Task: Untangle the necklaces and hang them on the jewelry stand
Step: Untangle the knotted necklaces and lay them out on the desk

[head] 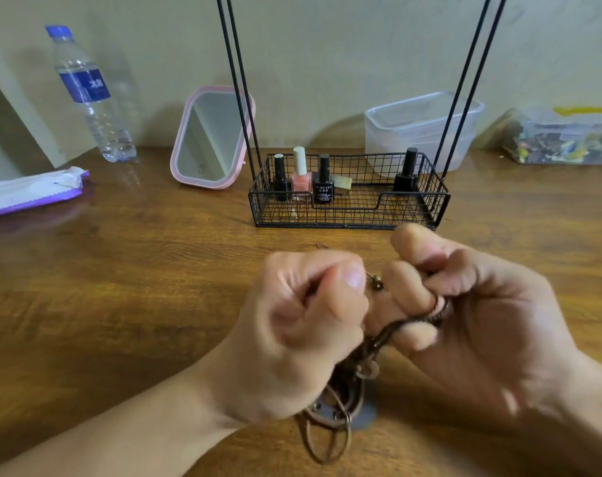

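Brown cord necklaces [341, 401] hang in a tangle between my two hands, low over the wooden table. My left hand [303, 325] is curled into a fist, thumb pressed down, pinching a cord with a small bead at its end. My right hand [465, 304] grips a knotted section of cord, wound over its fingers. Loops dangle below both wrists. The jewelry stand [349, 191] is a black wire basket just beyond my hands, with thin black uprights rising out of frame; nothing hangs on the visible part.
Several nail polish bottles [301, 175] stand in the basket. Behind it are a pink-framed mirror [211, 137] and a clear plastic tub [423, 129]. A water bottle [89, 94] and a purple wipes pack [31, 191] lie at left, a bag of trinkets [564, 139] at far right.
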Available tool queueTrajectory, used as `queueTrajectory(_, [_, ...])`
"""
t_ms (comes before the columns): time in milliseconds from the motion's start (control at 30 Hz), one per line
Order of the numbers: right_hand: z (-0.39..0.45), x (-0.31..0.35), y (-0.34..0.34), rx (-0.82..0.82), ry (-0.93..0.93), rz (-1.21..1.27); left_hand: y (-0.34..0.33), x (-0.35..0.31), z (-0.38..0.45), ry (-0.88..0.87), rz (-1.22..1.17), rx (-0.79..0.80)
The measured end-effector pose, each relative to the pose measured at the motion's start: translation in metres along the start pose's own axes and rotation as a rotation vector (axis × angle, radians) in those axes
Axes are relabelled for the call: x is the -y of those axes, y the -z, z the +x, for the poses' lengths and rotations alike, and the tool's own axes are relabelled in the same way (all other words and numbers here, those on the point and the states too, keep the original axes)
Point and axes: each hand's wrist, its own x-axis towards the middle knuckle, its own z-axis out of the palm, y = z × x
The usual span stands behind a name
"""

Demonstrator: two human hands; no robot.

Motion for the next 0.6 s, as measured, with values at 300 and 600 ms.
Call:
queueTrajectory(300, [-0.004, 0.036, 0.021, -0.385, 0.171, -0.771, 0.046, 0.005, 0.022, 0.157, 0.081, -0.381])
queueTrajectory(600, [-0.003, 0.048, 0.024, -0.848, 0.378, -0.777, 0.082, -0.007, 0.026, 0.394, 0.895, -0.449])
